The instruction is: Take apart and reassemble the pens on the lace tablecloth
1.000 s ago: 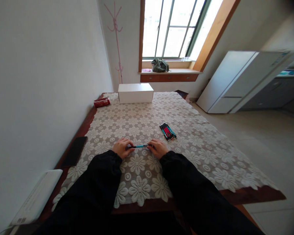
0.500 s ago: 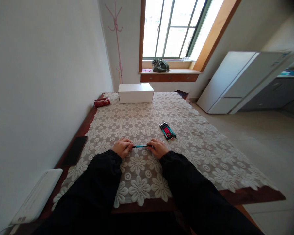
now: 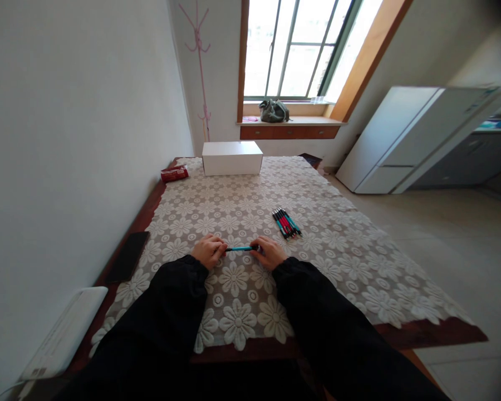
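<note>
A slim teal and black pen [image 3: 240,249] lies level between my two hands, just above or on the lace tablecloth [image 3: 234,278]; I cannot tell whether it touches the cloth. My left hand [image 3: 209,250] pinches its left end, and my right hand [image 3: 269,252] pinches the right end, so both tips are partly hidden by fingers. Beyond my right hand, several pens [image 3: 286,223] in teal, black and red lie side by side in a slanted row.
A white box [image 3: 232,159] stands at the table's far end, with a red packet [image 3: 174,174] to its left. Along the left edge lie a dark phone [image 3: 128,257] and a white device [image 3: 64,333]. A wall borders the left side.
The pen has turned slightly about its length, so more teal shows beside my right fingers. My hands have stayed in nearly the same place.
</note>
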